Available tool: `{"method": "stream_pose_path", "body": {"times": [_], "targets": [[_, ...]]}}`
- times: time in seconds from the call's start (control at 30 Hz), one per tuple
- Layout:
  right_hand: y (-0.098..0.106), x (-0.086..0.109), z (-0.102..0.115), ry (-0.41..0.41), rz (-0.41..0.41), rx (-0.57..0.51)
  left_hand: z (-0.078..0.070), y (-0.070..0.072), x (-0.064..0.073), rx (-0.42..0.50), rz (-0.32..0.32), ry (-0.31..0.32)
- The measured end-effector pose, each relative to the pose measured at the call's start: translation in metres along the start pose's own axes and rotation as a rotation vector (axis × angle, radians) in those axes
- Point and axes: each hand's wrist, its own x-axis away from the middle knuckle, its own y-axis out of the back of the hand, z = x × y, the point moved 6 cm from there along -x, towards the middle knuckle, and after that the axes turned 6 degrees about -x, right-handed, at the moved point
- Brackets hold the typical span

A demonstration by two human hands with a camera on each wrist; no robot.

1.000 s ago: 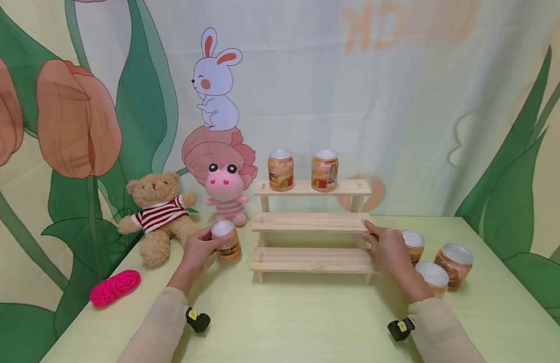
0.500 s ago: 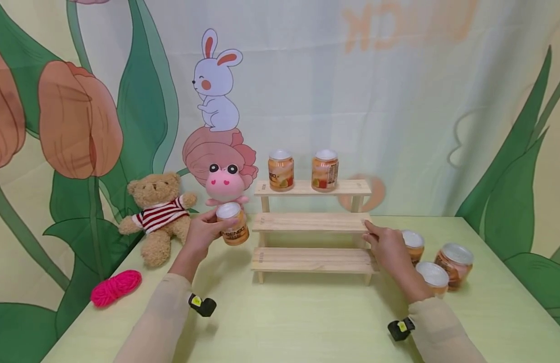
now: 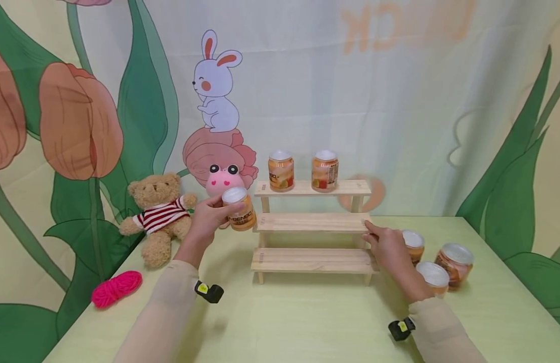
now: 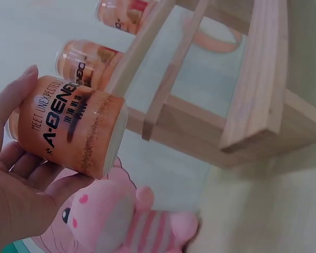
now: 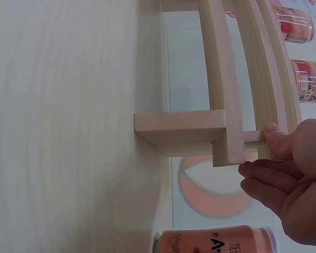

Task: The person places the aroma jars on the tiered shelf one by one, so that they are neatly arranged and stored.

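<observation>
My left hand grips an orange-labelled can with a pale lid, held up off the table just left of the wooden three-step rack. In the left wrist view the can reads "A-BENDO", with thumb and fingers on opposite sides of it. My right hand pinches the right end of the rack's middle step. The right wrist view shows its thumb on that board and its fingers below. Two matching cans, a left one and a right one, stand on the top step.
Several cans stand on the table at the right, partly behind my right forearm. A teddy bear in a striped shirt and a pink plush toy sit at the left. Pink yarn lies in front of the bear.
My left hand has raised the can from the table and carried it up and rightward to the rack's left side, now overlapping the pink toy. My right hand stays put.
</observation>
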Motion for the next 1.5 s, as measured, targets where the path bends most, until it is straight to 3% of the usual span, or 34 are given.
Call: {"method": "stream_pose_path", "body": {"times": [0.33, 0.53, 0.8, 1.0, 1.23, 1.5], "targets": [[0.000, 0.001, -0.004, -0.010, 0.005, 0.003, -0.022, -0.045, -0.005, 0.049, 0.093, -0.056], [-0.002, 0.001, -0.005, -0.011, 0.007, -0.001, -0.022, -0.070, -0.011, 0.126, 0.121, -0.064], [-0.004, 0.001, -0.004, -0.020, 0.014, -0.007, -0.018, -0.093, -0.015, 0.107, 0.121, -0.009], [-0.001, -0.001, -0.002, -0.021, 0.008, -0.007, -0.022, -0.103, -0.019, 0.132, 0.119, -0.027], [0.000, -0.001, -0.001, -0.045, 0.025, -0.008, -0.023, -0.104, -0.020, 0.080, 0.054, -0.044], [0.001, 0.000, -0.002, -0.047, 0.019, -0.004, -0.023, -0.108, -0.019, 0.045, 0.025, -0.052]]}}
